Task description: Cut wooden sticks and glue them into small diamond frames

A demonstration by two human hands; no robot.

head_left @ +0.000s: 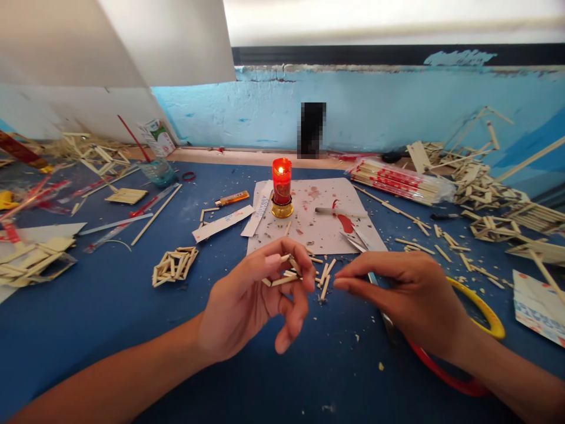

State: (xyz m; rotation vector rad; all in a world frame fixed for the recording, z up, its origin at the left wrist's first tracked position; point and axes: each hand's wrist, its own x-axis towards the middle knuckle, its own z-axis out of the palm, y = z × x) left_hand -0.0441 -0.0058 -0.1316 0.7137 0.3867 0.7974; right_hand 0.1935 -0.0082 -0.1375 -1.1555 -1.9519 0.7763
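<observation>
My left hand (pixel 247 306) is closed in a pinch on a small frame of short wooden sticks (pixel 282 281), its fingers hiding part of it. To its right, my right hand (pixel 410 294) has thumb and forefinger pressed together; whether anything tiny sits between them I cannot make out. Several loose short sticks (pixel 325 280) lie on the blue table between the hands. Open metal blades (pixel 353 240), seemingly scissors, reach out beyond my right hand. Red and yellow loops (pixel 492 318) show beneath that wrist. A joined stick piece (pixel 175 265) rests left of my left hand.
A lit red candle (pixel 281 182) on a gold base stands at the back edge of a stained paper sheet (pixel 300 229). An orange lighter (pixel 232 198) lies to its left. Packed sticks (pixel 397 179) and stick structures (pixel 494 194) crowd the right; a cup (pixel 158 171) stands back left.
</observation>
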